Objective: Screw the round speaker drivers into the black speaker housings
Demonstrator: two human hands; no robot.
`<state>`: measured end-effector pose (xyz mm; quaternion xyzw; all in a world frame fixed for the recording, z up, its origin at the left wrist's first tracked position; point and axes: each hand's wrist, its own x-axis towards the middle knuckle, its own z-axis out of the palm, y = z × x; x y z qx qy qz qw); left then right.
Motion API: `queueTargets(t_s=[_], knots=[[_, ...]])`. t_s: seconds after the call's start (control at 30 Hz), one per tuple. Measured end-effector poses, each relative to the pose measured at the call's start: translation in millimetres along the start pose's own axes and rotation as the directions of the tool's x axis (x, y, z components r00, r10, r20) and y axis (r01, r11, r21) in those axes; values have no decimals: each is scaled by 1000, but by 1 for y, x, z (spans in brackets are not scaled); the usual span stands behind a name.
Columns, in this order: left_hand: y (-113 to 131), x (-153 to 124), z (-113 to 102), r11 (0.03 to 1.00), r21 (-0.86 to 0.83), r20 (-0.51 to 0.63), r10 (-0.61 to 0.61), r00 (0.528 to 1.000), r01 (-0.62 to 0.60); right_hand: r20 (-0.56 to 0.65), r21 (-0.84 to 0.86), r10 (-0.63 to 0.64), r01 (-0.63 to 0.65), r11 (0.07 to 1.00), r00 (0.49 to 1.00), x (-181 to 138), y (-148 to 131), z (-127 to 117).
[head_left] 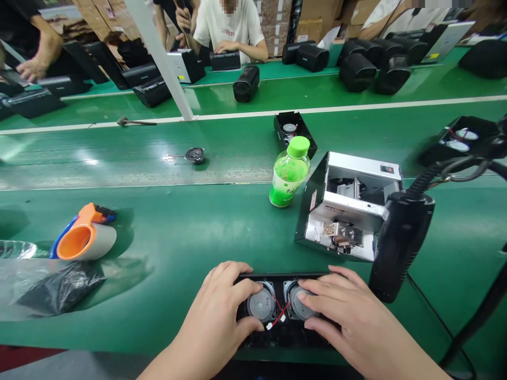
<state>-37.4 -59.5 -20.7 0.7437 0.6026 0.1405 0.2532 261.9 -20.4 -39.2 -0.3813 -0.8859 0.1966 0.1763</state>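
Observation:
A long black speaker housing lies at the table's front edge, holding two round speaker drivers with their grey magnets facing up. My left hand has thumb and fingers curled round the left speaker driver. My right hand grips the right speaker driver in the same way, its fingers across the magnet. Between them red wires cross and end in small white connectors. The housing's right end is mostly hidden under my right hand.
A silver-and-black machine stands behind my right hand, beside a hanging black tool. A green bottle, a tape dispenser and a plastic bag are on the table. A loose driver lies beyond. Co-workers sit across.

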Motion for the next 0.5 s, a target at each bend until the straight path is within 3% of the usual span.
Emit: queueTargets(t_s=[0.2,0.33,0.43,0.5], knots=[[2,-1,1,1000,0,9,-14,1000,14,78,-73,-12,18,997,997,2,-3,2],[4,-1,1,999,-15,5,-33,999,33,78,-206,-121,135,969,990,-3,6,-2],[1,-1,4,999,-43,-27,-20,999,19,-2,-247,-220,213,945,975,-17,24,7],[-5,-1,11,997,-68,-49,24,999,-27,-118,-155,-250,231,961,961,-15,37,31]])
